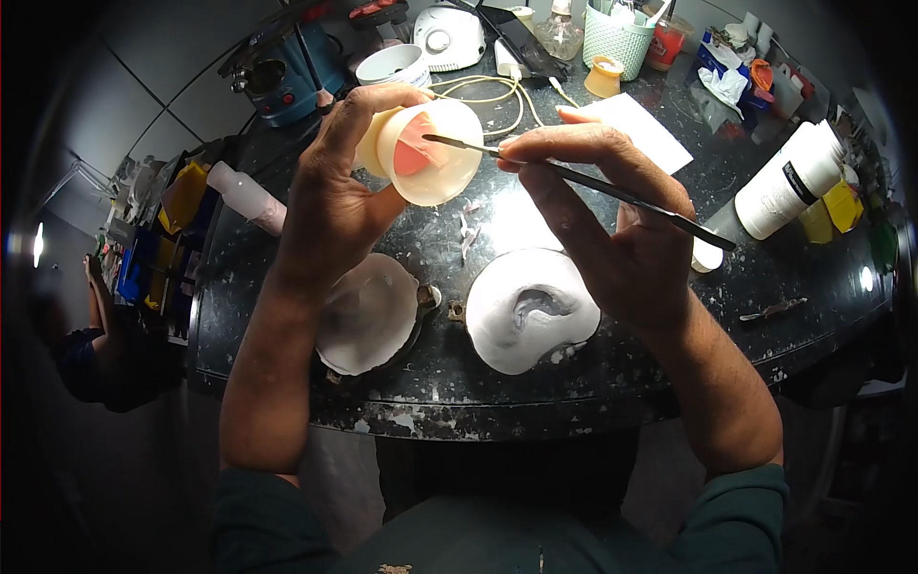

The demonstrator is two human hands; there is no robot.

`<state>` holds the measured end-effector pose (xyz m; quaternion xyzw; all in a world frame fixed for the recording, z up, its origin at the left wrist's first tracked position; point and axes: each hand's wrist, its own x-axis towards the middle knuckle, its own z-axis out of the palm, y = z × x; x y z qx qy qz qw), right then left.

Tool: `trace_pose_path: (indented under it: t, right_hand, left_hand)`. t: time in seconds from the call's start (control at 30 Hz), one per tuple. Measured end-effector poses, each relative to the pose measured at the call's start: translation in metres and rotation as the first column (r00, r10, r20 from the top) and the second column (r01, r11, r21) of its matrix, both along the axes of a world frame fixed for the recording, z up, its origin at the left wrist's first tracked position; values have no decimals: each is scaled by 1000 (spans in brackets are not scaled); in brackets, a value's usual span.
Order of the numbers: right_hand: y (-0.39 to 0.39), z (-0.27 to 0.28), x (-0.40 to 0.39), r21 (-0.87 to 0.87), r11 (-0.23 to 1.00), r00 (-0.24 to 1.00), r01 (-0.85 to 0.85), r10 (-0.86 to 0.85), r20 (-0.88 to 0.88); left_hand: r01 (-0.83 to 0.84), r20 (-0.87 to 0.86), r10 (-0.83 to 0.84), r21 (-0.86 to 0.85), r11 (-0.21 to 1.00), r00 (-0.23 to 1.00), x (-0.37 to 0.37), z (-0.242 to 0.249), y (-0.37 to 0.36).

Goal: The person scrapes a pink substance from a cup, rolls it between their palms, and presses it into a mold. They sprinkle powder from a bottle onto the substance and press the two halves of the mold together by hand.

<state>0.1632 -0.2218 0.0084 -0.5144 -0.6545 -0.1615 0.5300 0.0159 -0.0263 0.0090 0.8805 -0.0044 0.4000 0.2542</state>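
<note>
Raised above the table, my left hand is closed around a small translucent rubber cup, its mouth tilted towards me. Pink material covers part of the cup's inside. Between thumb and fingers, my right hand grips a slim metal spatula, whose tip reaches into the cup at the pink material. Below my hands lie two flask halves filled with white plaster. The left half is partly behind my left forearm; the right half has a curved, arch-shaped hollow.
A pinkish-white bottle lies on the left, and a large white bottle stands right. Behind are a white sheet, cables, a white dial unit and a green basket. Another person is at far left.
</note>
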Motion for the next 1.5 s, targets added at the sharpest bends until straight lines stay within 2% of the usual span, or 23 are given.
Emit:
trace_pose_path:
  t: [0.13, 0.2, 0.23, 0.3, 0.33, 0.43, 0.5, 0.93, 1.03, 1.1, 1.23, 1.4, 1.5]
  right_hand:
    - [2, -2, 1, 25, 1000, 1000, 15, -14, -28]
    - [1, -3, -2, -21, 1000, 987, 11, -14, -162]
    - [0, -2, -1, -21, 1000, 987, 10, -14, -162]
    - [-2, 1, 1, -11, 995, 993, 97, -96, 65]
    - [-1, 1, 1, -11, 995, 993, 97, -97, 65]
    - [2, -4, -1, 4, 994, 994, 113, -113, 7]
    - [4, -7, -3, -9, 1000, 972, 12, -14, -235]
    - [7, -9, -6, 58, 995, 913, -79, 96, -397]
    - [5, -7, -6, 23, 999, 932, -28, 34, -361]
    - [3, -5, 0, 40, 996, 996, 81, -79, -50]
    - [-2, 0, -2, 58, 993, 985, 106, -113, 131]
    - [-1, -1, -1, 44, 993, 986, 112, -116, 116]
    - [0, -2, -1, 34, 993, 983, 117, -120, 135]
  left_hand:
    - [14, 12, -14, 4, 1000, 1000, 0, 0, 2]
    - [9, -18, -7, 79, 997, 1000, -1, 2, 2]
    - [8, -19, -7, 79, 997, 1000, -1, 2, 2]
    - [1, -17, 1, 107, 994, 1000, -2, 1, 3]
    - [1, -17, 1, 107, 994, 1000, -2, 2, 2]
    - [-6, -17, 9, 137, 990, 1000, -2, 3, 1]
    - [-17, -26, 21, 140, 990, 999, -2, 3, 1]
    - [-11, 25, 9, 85, 996, 1000, 0, 1, 1]
    - [-3, -1, 3, 65, 998, 1000, -1, 1, -1]
    - [-10, -22, 14, 176, 984, 1000, -2, 2, 2]
    - [-2, 18, -1, 139, 990, 1000, 0, 0, 1]
    - [-13, -28, 18, 175, 984, 999, -2, 2, 1]
    - [-24, 10, 23, 183, 983, 1000, -1, 2, -2]
